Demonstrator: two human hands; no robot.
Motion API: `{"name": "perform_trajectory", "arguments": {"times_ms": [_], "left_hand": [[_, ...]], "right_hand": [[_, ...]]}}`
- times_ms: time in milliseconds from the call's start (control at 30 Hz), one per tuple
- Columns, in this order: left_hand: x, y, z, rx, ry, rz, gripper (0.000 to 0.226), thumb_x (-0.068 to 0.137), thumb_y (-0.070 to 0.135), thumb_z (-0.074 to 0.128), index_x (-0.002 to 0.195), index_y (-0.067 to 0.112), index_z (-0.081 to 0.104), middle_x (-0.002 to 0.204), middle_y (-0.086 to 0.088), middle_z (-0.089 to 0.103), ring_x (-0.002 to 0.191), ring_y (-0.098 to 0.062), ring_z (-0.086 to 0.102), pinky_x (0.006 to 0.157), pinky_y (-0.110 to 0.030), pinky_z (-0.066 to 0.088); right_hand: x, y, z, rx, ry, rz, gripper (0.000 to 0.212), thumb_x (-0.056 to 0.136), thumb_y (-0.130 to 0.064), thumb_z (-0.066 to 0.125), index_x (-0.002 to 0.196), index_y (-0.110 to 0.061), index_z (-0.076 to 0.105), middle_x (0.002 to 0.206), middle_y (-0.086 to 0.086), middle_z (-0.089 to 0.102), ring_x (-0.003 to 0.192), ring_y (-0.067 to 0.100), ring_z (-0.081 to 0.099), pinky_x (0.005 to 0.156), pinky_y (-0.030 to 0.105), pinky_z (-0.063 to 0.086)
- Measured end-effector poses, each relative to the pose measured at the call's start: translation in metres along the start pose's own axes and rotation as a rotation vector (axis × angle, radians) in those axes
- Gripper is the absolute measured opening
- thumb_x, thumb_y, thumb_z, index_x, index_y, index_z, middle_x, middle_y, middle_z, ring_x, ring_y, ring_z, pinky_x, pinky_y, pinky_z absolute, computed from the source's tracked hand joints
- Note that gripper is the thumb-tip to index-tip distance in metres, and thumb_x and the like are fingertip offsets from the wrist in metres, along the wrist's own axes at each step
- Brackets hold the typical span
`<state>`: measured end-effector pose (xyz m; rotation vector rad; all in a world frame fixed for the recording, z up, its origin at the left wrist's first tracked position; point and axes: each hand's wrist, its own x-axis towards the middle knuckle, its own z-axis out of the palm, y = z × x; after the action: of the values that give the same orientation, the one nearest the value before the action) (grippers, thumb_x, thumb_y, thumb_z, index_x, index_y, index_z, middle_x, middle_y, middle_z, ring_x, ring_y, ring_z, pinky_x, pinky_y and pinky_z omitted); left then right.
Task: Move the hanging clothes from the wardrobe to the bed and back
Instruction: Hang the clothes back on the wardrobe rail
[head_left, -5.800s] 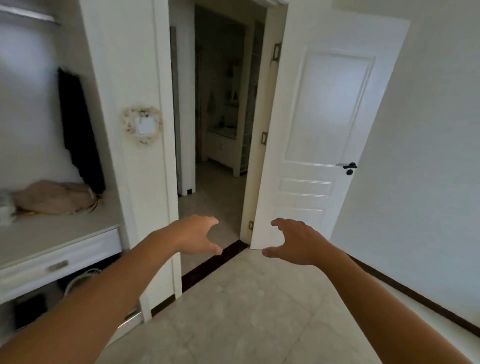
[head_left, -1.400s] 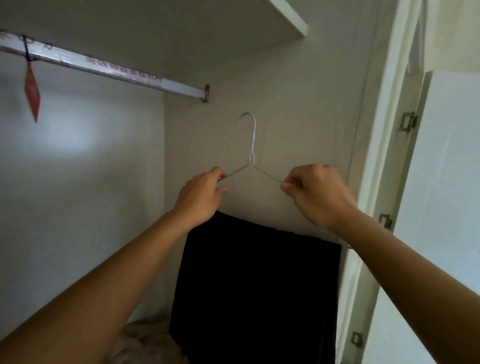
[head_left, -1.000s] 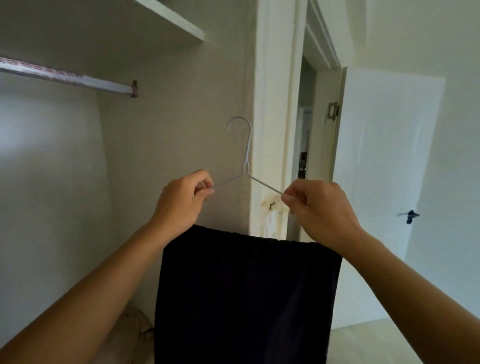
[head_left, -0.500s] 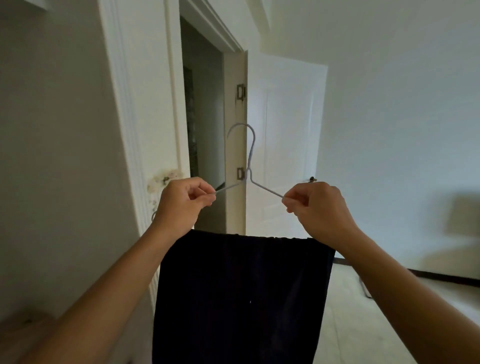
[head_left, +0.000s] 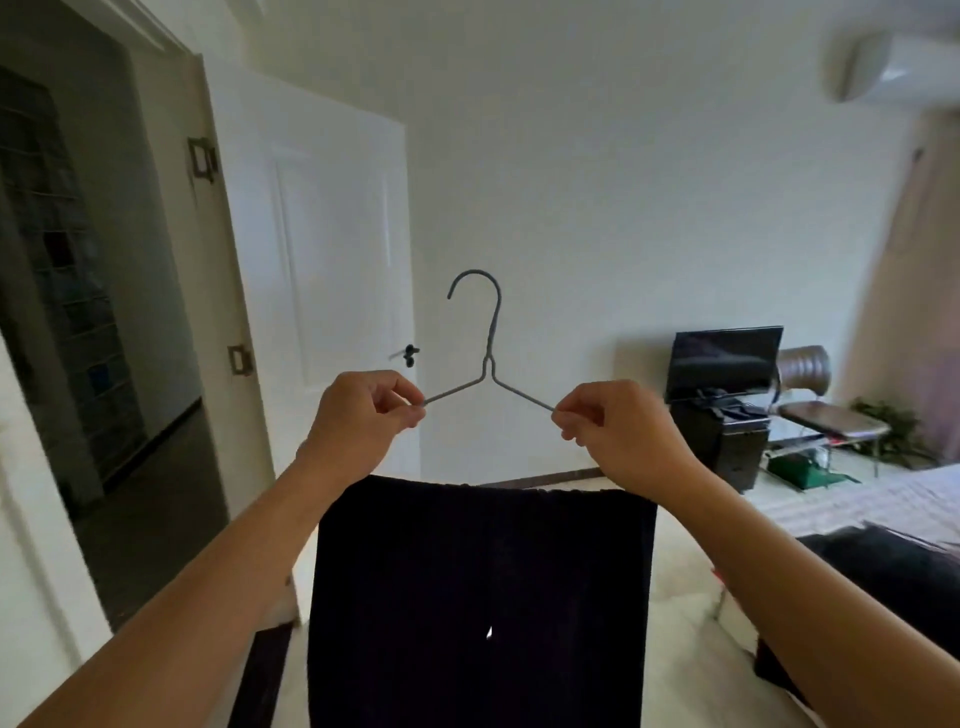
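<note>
1. A person is holding a wire hanger (head_left: 488, 358) up at chest height, its hook pointing upward and curling toward the open door (head_left: 332, 270).
2. The left hand (head_left: 363, 421) is pinching the hanger's left sloping arm, with thumb and forefinger curled round the wire and the other fingers tucked in.
3. The right hand (head_left: 618, 431) is pinching the hanger's right sloping arm in the same way, its fingers closed tight on the wire.
4. A dark garment (head_left: 478, 597) is hanging folded over the hanger's bottom bar, falling straight down below the hanger and running out of the lower edge of the view.
5. Both forearms are reaching forward on either side of the hanger, and the garment is hanging between them.
6. Left of the hanger, the white door is standing open beside a dark doorway (head_left: 93, 322); its black handle (head_left: 408, 354) is showing just left of the hanger's neck.
7. Behind the hanger, a plain white wall (head_left: 623, 182) is filling the background.
8. Right of the hanger, a dark screen (head_left: 724, 364) is sitting on a black stand (head_left: 722, 441), with a chair (head_left: 815, 400) just beyond it.
9. Lower right of the hanger, the corner of a bed (head_left: 893, 514) is showing, with dark fabric (head_left: 883, 582) lying on its near edge.
10. High and right of the hanger, an air-conditioning unit (head_left: 893, 65) is sitting on the wall.
</note>
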<state>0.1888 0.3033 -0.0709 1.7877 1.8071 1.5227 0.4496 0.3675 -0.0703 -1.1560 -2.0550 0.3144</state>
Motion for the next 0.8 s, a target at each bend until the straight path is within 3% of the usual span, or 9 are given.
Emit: {"name": "perform_trajectory", "arguments": {"times_ms": [200,400,533,800], "left_hand": [[0.055,0.001,0.081,-0.025,-0.219,0.094,0.014,0.085,0.013,0.076,0.079,0.025,0.071,0.068,0.008,0.072,0.063,-0.005,0.066,0.068,-0.019,0.05],[0.082,0.012,0.173,-0.126,-0.386,0.144,0.016,0.083,0.019,0.077,0.077,0.031,0.069,0.068,0.008,0.072,0.065,-0.006,0.067,0.066,-0.017,0.051],[0.087,0.029,0.237,-0.226,-0.492,0.111,0.009,0.083,0.019,0.078,0.082,0.026,0.072,0.071,0.004,0.073,0.068,-0.011,0.069,0.068,-0.019,0.051],[0.082,0.072,0.374,-0.351,-0.592,0.082,0.018,0.081,0.01,0.078,0.075,0.026,0.072,0.063,-0.001,0.068,0.061,-0.007,0.063,0.066,-0.016,0.048]], "right_hand": [[0.005,0.057,-0.027,-0.075,0.072,0.134,0.008,0.091,-0.025,0.069,0.089,-0.032,0.073,0.07,-0.018,0.068,0.067,-0.007,0.062,0.067,0.012,0.042],[-0.009,0.115,-0.05,-0.147,0.194,0.288,0.012,0.087,-0.027,0.074,0.08,-0.036,0.071,0.068,-0.018,0.068,0.067,-0.002,0.063,0.069,0.019,0.045],[-0.025,0.159,-0.072,-0.143,0.239,0.406,0.019,0.084,-0.026,0.077,0.075,-0.039,0.067,0.068,-0.025,0.068,0.063,-0.007,0.063,0.071,0.022,0.048],[-0.061,0.266,-0.125,-0.157,0.37,0.534,0.014,0.081,-0.026,0.079,0.074,-0.034,0.071,0.066,-0.019,0.069,0.061,0.0,0.064,0.071,0.026,0.053]]}}
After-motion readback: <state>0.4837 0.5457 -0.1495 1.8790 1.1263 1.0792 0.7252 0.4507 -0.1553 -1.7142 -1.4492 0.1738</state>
